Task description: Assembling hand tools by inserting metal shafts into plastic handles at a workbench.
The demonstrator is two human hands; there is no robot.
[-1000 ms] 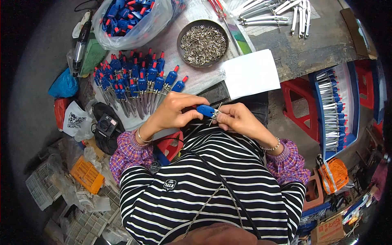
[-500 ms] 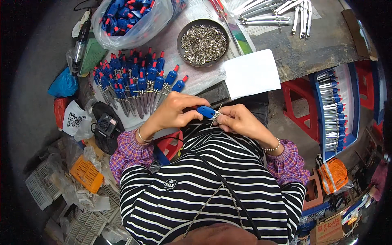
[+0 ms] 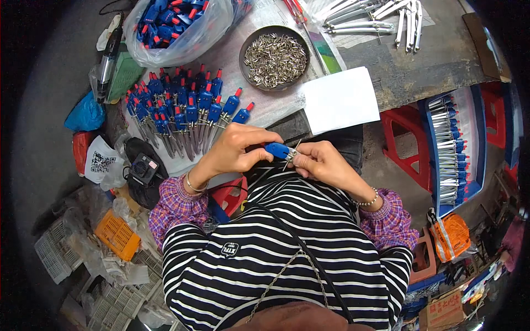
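Over my lap, my left hand (image 3: 245,148) pinches a blue plastic head (image 3: 277,150) between thumb and fingers. Metal pieces stick out of its right end, with a thin rod (image 3: 298,144) crossing there. The thumb and fingers of my right hand (image 3: 320,161) close on this metal end and partly hide it. The piece looks like part of a drawing compass. On the table beyond my left hand lie several rows of similar blue-headed compasses (image 3: 205,99) with red tips and metal legs.
A dark bowl (image 3: 305,59) of small metal pins stands ahead, beside a white paper sheet (image 3: 341,99). Back left is a clear bag (image 3: 179,54) of blue heads; back right, metal legs (image 3: 359,26). A blue box (image 3: 479,149) of compasses sits near red stools (image 3: 408,144).
The blue head has shifted and turned slightly between my fingers. Both hands keep nearly the same place and grip.
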